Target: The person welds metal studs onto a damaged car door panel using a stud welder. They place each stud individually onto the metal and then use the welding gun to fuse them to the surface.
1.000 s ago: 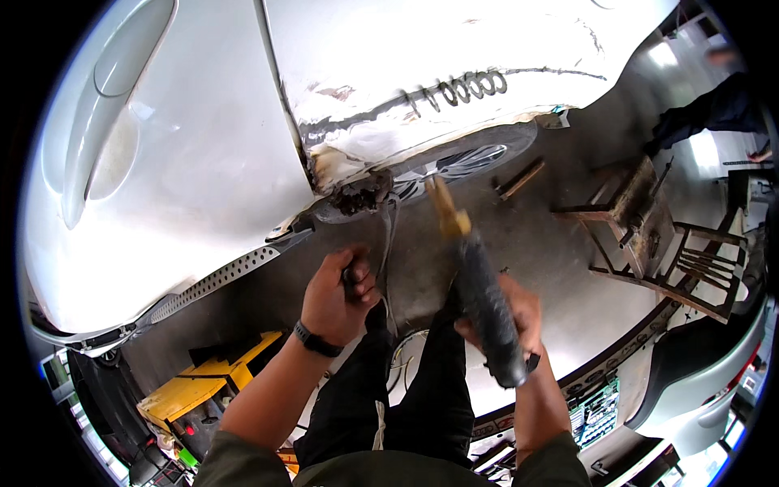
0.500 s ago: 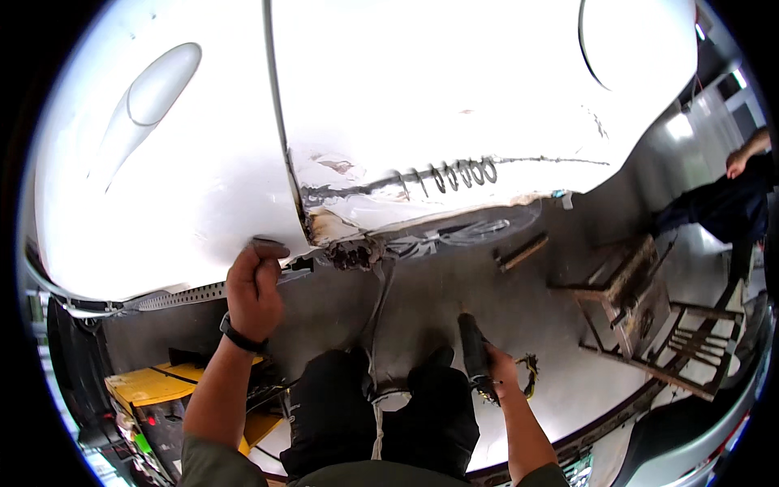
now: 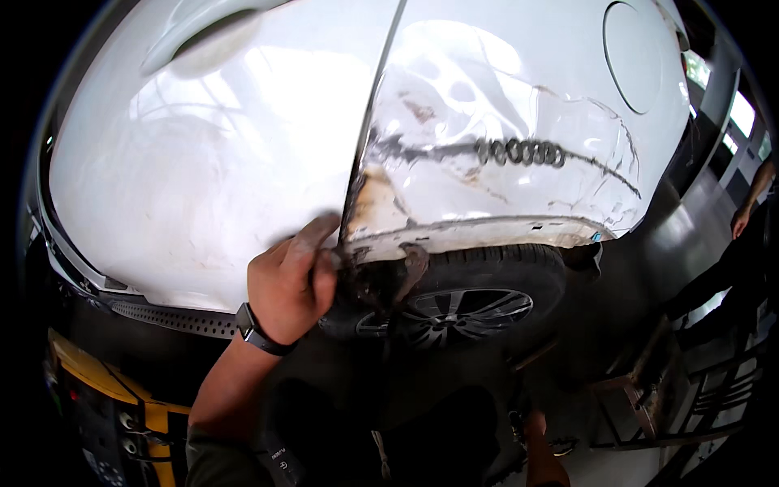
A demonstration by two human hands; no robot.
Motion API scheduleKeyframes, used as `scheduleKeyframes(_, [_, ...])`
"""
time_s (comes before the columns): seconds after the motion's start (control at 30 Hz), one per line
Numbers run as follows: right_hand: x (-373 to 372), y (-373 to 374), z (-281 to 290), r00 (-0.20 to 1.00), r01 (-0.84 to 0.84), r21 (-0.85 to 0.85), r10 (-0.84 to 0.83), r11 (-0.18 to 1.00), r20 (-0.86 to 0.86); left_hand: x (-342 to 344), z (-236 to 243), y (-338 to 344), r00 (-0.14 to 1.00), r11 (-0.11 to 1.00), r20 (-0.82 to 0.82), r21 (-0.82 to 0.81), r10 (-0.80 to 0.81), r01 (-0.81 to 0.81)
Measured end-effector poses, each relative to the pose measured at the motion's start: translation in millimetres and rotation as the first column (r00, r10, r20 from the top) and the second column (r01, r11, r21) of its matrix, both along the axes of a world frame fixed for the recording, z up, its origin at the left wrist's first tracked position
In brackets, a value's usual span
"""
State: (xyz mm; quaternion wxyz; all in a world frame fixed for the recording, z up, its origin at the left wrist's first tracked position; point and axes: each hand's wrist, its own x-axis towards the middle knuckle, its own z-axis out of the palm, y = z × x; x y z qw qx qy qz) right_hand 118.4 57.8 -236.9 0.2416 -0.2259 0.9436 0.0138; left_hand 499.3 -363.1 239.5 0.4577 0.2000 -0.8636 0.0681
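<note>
Left hand [image 3: 286,284] fingers pressed on torn lower edge of dented white car panel [image 3: 454,162], just above the wheel [image 3: 462,304]. Right hand barely visible at bottom; grip unclear.

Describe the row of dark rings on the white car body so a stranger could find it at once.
Start at the white car body and follow the dark seam between the door and the rear panel down to the left hand. Right of that seam, on the dented rear panel above the black tyre, a dark scratch line runs across. The row of dark rings sits on that line, the only looped marks there.
</note>
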Motion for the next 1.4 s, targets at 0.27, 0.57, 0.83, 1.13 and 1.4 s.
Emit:
scheduleKeyframes(0.27, [4.3, -9.8, -70.3, 0.995, -0.095, 0.086, 0.092, 0.992, 0.034, -19.6, -11.0, 33.8, 0.905, 0.924, 0.202, -0.169, 0.374, -0.344])
scheduleKeyframes(0.57, [23.0, 32.2, -56.5, 0.995, -0.080, 0.175, 0.070, 0.981, 0.067, -51.7, 36.0, 47.7, 0.849, 0.900, 0.304, -0.085, 0.432, -0.427])
scheduleKeyframes(0.83, [33.5, 72.3, -72.3, 0.977, -0.143, 0.216, 0.102, 0.966, 0.190, -66.2, 37.1, 53.3, 0.789, 0.848, 0.355, -0.023, 0.501, -0.529])
scheduleKeyframes(1.13, [51.4, 57.4, -70.3, 0.975, -0.094, 0.236, 0.042, 0.967, 0.218, -62.3, 33.2, 54.1, 0.802, 0.860, 0.352, -0.018, 0.482, -0.510])
scheduleKeyframes(1.4, [42.1, 47.7, -76.1, 0.972, -0.141, 0.341, 0.066, 0.929, 0.224, -65.9, 31.3, 51.9, 0.818, 0.873, 0.350, -0.004, 0.457, -0.487])
